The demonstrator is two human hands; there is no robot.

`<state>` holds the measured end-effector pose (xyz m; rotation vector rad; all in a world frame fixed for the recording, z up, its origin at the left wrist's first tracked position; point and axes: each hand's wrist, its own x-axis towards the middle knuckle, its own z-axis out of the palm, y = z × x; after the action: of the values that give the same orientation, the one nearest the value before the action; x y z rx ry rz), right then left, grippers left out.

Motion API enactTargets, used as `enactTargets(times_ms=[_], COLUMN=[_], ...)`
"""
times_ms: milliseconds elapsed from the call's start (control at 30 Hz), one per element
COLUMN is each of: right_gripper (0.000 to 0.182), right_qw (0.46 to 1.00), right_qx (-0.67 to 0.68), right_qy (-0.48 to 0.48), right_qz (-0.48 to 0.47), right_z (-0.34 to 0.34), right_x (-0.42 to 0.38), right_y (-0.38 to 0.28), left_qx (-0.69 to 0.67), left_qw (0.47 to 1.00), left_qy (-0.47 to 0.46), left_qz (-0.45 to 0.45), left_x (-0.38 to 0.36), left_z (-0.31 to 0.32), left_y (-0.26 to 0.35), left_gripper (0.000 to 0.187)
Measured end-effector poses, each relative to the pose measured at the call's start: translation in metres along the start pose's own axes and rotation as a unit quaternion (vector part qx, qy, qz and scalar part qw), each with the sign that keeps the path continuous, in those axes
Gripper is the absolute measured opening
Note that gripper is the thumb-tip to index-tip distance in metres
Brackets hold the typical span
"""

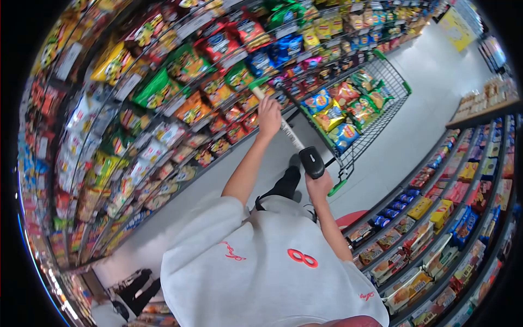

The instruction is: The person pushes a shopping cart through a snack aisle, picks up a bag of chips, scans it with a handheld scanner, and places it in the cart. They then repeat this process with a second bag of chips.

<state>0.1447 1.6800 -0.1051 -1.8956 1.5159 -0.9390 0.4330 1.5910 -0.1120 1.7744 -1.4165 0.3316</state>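
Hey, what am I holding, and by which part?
The cart, by its handle: left grip near one end, right grip at the other, beside the black piece.

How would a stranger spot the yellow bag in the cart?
Find the cart, then its handle. Along the side nearest that handle, look between one blue bag and another. The yellow bag lies there, the only mainly yellow one in the cart.

left hand [269, 117]: handle [291, 136] | right hand [320, 187]: at black device [311, 162] | cart [407, 88]: bags [329, 115]
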Motion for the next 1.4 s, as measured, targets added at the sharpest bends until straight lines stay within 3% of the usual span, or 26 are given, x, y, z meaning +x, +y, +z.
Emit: enactTargets(times_ms=[267, 533, 667, 700, 767, 967, 1100, 1167, 1400], right_gripper=[0.031, 0.03, 0.023, 0.021, 0.016, 0.018, 0.014, 0.029, 0.029], right_qw=[0.999, 0.999, 0.988, 0.981, 0.986, 0.983, 0.979, 0.975, 0.98], right_qx=[0.034, 0.048, 0.131, 0.156, 0.147, 0.108, 0.099, 0.073, -0.002], right_qy=[-0.01, -0.003, 0.002, 0.009, 0.031, 0.076, 0.089, 0.107, 0.138], right_qz=[-0.03, -0.003, 0.083, 0.112, 0.067, 0.126, 0.154, 0.181, 0.14], right_z=[-0.01, -0.025, -0.031, -0.033, -0.039, -0.027, -0.022, -0.017, -0.001], right_x=[-0.052, -0.104, -0.122, -0.124, -0.126, -0.135, -0.134, -0.133, -0.143], right_y=[-0.009, 0.023, 0.039, 0.03, 0.012, 0.036, 0.016, 0.008, -0.023], left_qx=[0.007, 0.016, 0.021, 0.022, 0.018, -0.038, -0.074, -0.085, -0.11], left_qw=[0.999, 0.997, 0.996, 0.996, 0.997, 0.995, 0.992, 0.99, 0.981], left_qy=[-0.027, 0.017, -0.015, -0.032, -0.045, -0.097, -0.104, -0.112, -0.134], left_qz=[-0.02, -0.071, -0.081, -0.077, -0.059, -0.006, 0.021, 0.031, 0.091], left_x=[-0.048, -0.115, -0.134, -0.139, -0.145, -0.145, -0.139, -0.136, -0.123], left_z=[-0.055, -0.087, -0.108, -0.113, -0.121, -0.151, -0.163, -0.165, -0.17], left_y=[0.011, 0.035, 0.039, 0.036, 0.03, 0.015, 0.002, -0.006, -0.038], left_gripper=[0.006, 0.002, 0.003, 0.004, 0.005, 0.01, 0.012, 0.012, 0.012])
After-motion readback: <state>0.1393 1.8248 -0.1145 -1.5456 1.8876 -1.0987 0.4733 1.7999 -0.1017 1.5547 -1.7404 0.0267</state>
